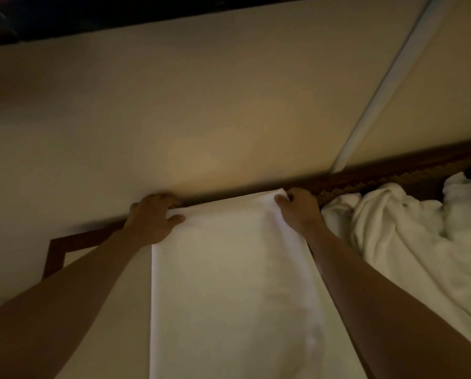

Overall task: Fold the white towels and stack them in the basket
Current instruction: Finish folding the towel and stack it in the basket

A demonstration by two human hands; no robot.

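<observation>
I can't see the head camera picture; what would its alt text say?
Two bare hands, the left hand and the right hand, each grip a far corner of a flat white towel spread toward the viewer. A pile of crumpled white towels lies to its right, in dim light before a plain beige wall.

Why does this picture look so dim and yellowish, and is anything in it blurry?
The head view is dimly lit with a warm cast; the brightest patch lies on the wall above the hands. The flat towel shows little texture, and the left hand and right hand gripping its far corners look soft. The wide lens bends straight edges, and the crumpled towels fade into shadow.
</observation>
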